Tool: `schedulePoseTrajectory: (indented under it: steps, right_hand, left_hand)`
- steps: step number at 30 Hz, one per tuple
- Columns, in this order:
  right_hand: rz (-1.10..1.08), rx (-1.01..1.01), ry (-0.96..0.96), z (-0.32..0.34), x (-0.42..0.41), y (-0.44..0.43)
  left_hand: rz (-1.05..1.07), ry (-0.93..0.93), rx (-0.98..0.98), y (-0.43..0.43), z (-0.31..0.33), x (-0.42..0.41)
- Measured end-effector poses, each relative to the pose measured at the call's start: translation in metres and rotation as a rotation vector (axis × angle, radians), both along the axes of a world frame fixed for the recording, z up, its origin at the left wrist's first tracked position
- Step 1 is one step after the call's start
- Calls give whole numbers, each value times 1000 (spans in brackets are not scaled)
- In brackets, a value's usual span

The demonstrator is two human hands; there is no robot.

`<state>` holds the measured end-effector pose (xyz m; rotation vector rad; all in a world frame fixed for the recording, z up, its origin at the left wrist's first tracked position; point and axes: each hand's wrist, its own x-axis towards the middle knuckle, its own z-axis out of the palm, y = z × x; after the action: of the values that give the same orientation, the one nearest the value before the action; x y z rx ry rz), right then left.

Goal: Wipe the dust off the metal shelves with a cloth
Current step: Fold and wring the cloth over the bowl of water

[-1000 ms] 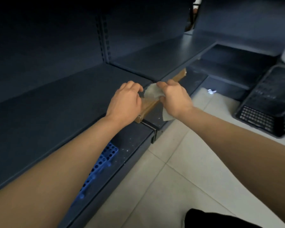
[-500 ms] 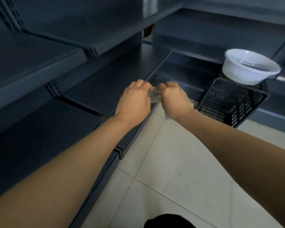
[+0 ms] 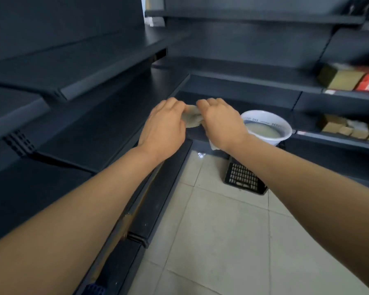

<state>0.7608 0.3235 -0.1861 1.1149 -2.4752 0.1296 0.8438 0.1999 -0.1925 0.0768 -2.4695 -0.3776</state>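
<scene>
While both your arms stretch out ahead of you, your left hand (image 3: 164, 128) and right hand (image 3: 222, 124) meet knuckles-up in the air, with the cloth (image 3: 191, 120) bunched between them. Your left fingers (image 3: 175, 103) are curled down over one end of it and your right fingers (image 3: 213, 102) over the other, so each hand grips the cloth; the thumbs are hidden beneath. The cloth is pale and crumpled, and a loose corner of it hangs below your right wrist. As far as shows, it touches no shelf: you hold it in front of the shelves (image 3: 107, 116) on your left, above the front edge of the bottom one. Those shelves are dark metal, stacked in tiers, and more of them run across the back to meet them in the corner. Just behind your right hand a white bowl (image 3: 273, 122) holds cloudy water; it is above a black crate (image 3: 243, 177) that stands on the tiled floor (image 3: 222, 231), though your right forearm hides where the two would meet. At far right, blurred boxes (image 3: 341, 79), brown and red, lie on the shelves. A brown strip (image 3: 124, 220) runs along the bottom shelf beside your left forearm, and something blue (image 3: 95, 289) shows at the lower edge of the view; what it is cannot be told.
</scene>
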Motion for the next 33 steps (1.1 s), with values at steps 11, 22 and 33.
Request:
schedulePoseTrajectory:
  steps: [11, 22, 33]
  right_hand:
    - [-50, -41, 195, 202, -60, 56]
    - [-84, -14, 422, 287, -87, 69]
    - [-155, -49, 531, 320, -145, 40]
  left_hand:
    - [-101, 180, -204, 38, 199, -68]
    - [-109, 258, -371, 45, 283, -105]
    - [-128, 352, -374, 2, 313, -164]
